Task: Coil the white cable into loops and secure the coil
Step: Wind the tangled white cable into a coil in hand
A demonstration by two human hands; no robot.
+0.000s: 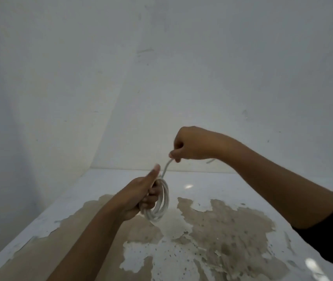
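The white cable (164,201) is wound into several round loops, held above the table. My left hand (141,196) grips the left side of the coil, thumb pointing up. A free strand rises from the top of the coil to my right hand (190,144), which pinches it between thumb and fingers, higher and to the right. A short bit of the cable's tail (210,160) sticks out under my right wrist.
Below my hands is a white table (212,185) with large patches of peeled paint showing brown underneath. A plain white wall (161,78) stands close behind it, and another wall closes in the left side.
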